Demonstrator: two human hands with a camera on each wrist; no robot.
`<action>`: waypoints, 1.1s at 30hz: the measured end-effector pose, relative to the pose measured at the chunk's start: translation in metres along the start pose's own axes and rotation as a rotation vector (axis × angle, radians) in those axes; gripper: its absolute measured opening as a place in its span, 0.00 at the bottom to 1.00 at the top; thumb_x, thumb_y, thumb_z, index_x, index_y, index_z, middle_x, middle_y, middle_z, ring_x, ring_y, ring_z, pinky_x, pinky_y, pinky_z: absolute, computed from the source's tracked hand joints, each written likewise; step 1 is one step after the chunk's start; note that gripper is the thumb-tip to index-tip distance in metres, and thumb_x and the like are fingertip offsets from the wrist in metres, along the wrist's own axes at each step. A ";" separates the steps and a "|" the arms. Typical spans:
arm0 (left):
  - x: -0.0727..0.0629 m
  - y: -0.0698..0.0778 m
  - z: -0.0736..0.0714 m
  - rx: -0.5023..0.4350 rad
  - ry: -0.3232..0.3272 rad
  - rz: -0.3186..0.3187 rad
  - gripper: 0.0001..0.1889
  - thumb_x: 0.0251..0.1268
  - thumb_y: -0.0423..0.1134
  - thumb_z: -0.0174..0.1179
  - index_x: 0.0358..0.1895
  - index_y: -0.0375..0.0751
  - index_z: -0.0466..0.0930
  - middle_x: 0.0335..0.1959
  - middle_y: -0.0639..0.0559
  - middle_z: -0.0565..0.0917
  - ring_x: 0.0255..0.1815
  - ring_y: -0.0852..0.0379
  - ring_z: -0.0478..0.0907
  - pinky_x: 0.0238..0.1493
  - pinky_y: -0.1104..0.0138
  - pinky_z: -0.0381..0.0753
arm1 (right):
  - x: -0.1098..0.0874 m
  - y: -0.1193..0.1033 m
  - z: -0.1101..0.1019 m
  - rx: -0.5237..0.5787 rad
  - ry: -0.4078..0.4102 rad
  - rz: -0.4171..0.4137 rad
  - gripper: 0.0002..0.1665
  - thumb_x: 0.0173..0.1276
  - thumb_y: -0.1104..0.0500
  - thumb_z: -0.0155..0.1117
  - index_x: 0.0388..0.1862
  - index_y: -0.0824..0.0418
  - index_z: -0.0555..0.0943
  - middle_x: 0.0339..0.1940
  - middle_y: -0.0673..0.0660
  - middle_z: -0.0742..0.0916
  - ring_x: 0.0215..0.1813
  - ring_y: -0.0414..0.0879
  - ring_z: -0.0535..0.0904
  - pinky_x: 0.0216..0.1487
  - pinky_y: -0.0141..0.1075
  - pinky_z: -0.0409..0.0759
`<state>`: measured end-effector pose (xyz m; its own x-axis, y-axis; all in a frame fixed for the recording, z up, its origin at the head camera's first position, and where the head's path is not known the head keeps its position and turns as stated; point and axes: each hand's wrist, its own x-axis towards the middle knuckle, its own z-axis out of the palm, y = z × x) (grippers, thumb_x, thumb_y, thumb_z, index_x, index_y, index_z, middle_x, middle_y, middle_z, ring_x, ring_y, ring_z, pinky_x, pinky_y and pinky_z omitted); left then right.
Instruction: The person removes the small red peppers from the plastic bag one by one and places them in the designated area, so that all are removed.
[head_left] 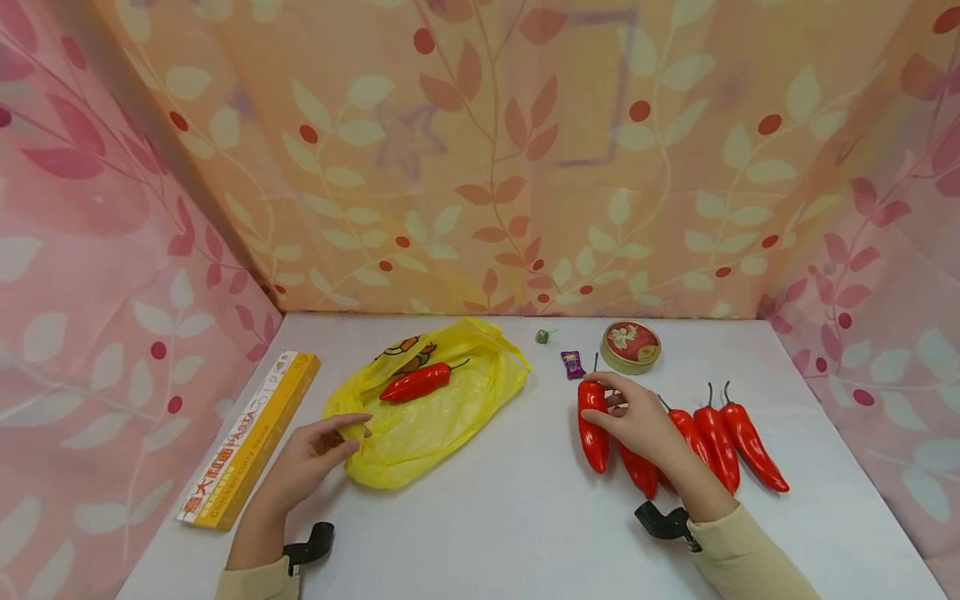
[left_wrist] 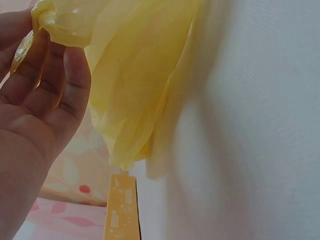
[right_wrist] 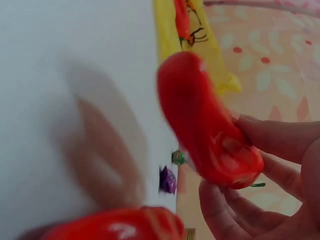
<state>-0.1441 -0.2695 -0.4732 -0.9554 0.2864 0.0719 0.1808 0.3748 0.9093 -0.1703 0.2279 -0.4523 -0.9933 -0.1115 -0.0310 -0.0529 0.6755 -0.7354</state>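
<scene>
My right hand [head_left: 637, 417] grips a red chili pepper [head_left: 592, 433] between thumb and fingers. In the right wrist view this pepper [right_wrist: 187, 110] is held above the table, its tip toward the bag. Several more red chili peppers [head_left: 753, 450] lie side by side under and beyond that hand, partly hidden by it. My left hand [head_left: 311, 458] pinches the near left edge of a yellow plastic bag [head_left: 450, 425]; the left wrist view shows the bag [left_wrist: 135, 90] bunched at the fingertips. Another red chili pepper [head_left: 416, 383] rests on the bag.
A yellow and white pasta box [head_left: 251, 442] lies at the left. Toward the back right are a round red and gold tin [head_left: 631, 346], a small purple wrapped candy [head_left: 572, 364] and a small green wrapped lollipop [head_left: 542, 337]. Patterned cloth walls surround the white table [head_left: 495, 533].
</scene>
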 end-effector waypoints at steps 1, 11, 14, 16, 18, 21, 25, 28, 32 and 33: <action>0.000 0.000 0.000 -0.002 0.000 0.001 0.19 0.72 0.34 0.61 0.63 0.36 0.79 0.53 0.36 0.85 0.46 0.49 0.83 0.48 0.72 0.83 | -0.001 0.002 0.000 -0.018 0.008 -0.005 0.35 0.64 0.49 0.74 0.69 0.48 0.74 0.60 0.60 0.82 0.54 0.56 0.81 0.43 0.45 0.88; 0.000 0.000 -0.001 0.003 -0.006 -0.011 0.20 0.72 0.37 0.62 0.64 0.37 0.79 0.53 0.40 0.86 0.45 0.55 0.82 0.49 0.72 0.83 | -0.013 0.013 0.007 -0.169 -0.028 -0.047 0.35 0.63 0.51 0.76 0.68 0.52 0.74 0.62 0.63 0.79 0.61 0.59 0.75 0.47 0.53 0.86; 0.001 -0.001 0.000 0.007 -0.008 -0.012 0.20 0.72 0.37 0.62 0.64 0.37 0.79 0.53 0.41 0.86 0.45 0.55 0.82 0.49 0.72 0.83 | -0.013 0.014 0.007 -0.202 -0.026 -0.055 0.35 0.62 0.51 0.76 0.67 0.52 0.76 0.64 0.64 0.78 0.63 0.61 0.74 0.47 0.55 0.86; 0.001 -0.001 0.000 0.007 -0.009 -0.011 0.20 0.72 0.37 0.62 0.64 0.37 0.78 0.53 0.42 0.86 0.45 0.55 0.82 0.49 0.72 0.83 | -0.013 0.015 0.007 -0.223 -0.029 -0.064 0.34 0.62 0.52 0.76 0.67 0.53 0.77 0.64 0.65 0.78 0.63 0.62 0.73 0.47 0.56 0.86; 0.001 -0.001 0.000 0.008 -0.010 -0.009 0.20 0.72 0.37 0.62 0.64 0.37 0.78 0.53 0.42 0.86 0.45 0.55 0.82 0.49 0.73 0.83 | -0.013 0.016 0.007 -0.253 -0.037 -0.074 0.34 0.62 0.51 0.76 0.67 0.54 0.77 0.64 0.65 0.78 0.64 0.63 0.73 0.48 0.57 0.85; 0.001 0.000 -0.001 0.009 -0.009 -0.001 0.20 0.72 0.37 0.62 0.64 0.36 0.78 0.52 0.42 0.87 0.45 0.55 0.83 0.48 0.73 0.83 | -0.012 0.019 0.007 -0.290 -0.049 -0.081 0.35 0.62 0.51 0.75 0.67 0.56 0.77 0.64 0.67 0.78 0.64 0.63 0.73 0.49 0.58 0.85; 0.001 0.000 -0.002 0.018 -0.006 0.007 0.20 0.72 0.37 0.62 0.63 0.35 0.78 0.52 0.41 0.87 0.44 0.56 0.82 0.48 0.73 0.82 | -0.012 0.019 0.006 -0.325 -0.056 -0.087 0.37 0.62 0.50 0.75 0.69 0.61 0.76 0.63 0.68 0.79 0.63 0.63 0.74 0.49 0.57 0.85; 0.001 -0.001 -0.002 0.021 -0.004 0.009 0.20 0.72 0.37 0.62 0.63 0.36 0.78 0.52 0.41 0.87 0.43 0.57 0.81 0.47 0.72 0.82 | -0.012 0.016 0.005 -0.327 -0.061 -0.084 0.39 0.62 0.50 0.76 0.69 0.62 0.76 0.62 0.67 0.80 0.61 0.62 0.75 0.49 0.56 0.85; 0.000 -0.001 -0.002 0.022 -0.002 0.010 0.19 0.72 0.37 0.62 0.63 0.38 0.79 0.53 0.40 0.86 0.43 0.57 0.81 0.46 0.72 0.82 | -0.012 0.010 0.001 -0.297 -0.067 -0.071 0.38 0.62 0.49 0.75 0.69 0.60 0.76 0.62 0.66 0.80 0.60 0.60 0.76 0.47 0.54 0.86; 0.000 -0.001 -0.002 0.022 -0.001 0.009 0.19 0.72 0.37 0.62 0.63 0.39 0.79 0.53 0.40 0.86 0.43 0.57 0.81 0.47 0.72 0.82 | -0.012 0.008 -0.001 -0.288 -0.066 -0.070 0.38 0.63 0.49 0.75 0.69 0.59 0.76 0.63 0.66 0.80 0.60 0.60 0.76 0.47 0.53 0.86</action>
<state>-0.1450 -0.2715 -0.4733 -0.9534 0.2910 0.0792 0.1942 0.3916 0.8994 -0.1592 0.2354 -0.4572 -0.9779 -0.2055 -0.0382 -0.1569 0.8423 -0.5157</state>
